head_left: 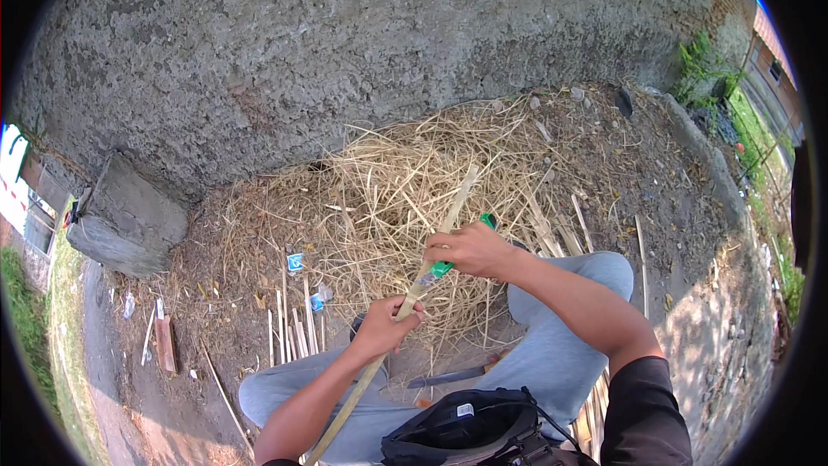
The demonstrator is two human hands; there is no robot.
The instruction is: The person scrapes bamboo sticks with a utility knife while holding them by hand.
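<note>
Green-handled cutter (442,268) sits in the right hand (474,248), whose fingers are wrapped about the handle, the blade end at a pale bamboo strip (413,294). The left hand (388,326) is closed around that strip, nearer the body. The strip slants above the ground (220,315), from over the left thigh (373,421) toward the ground's edge along the rough wall (388,34). Straw-like shavings (392,174) are heaped toward that same edge; slender slats (310,315) lie beyond the left knee (260,395), and a dark blade (448,377) lies between the legs (556,362).
</note>
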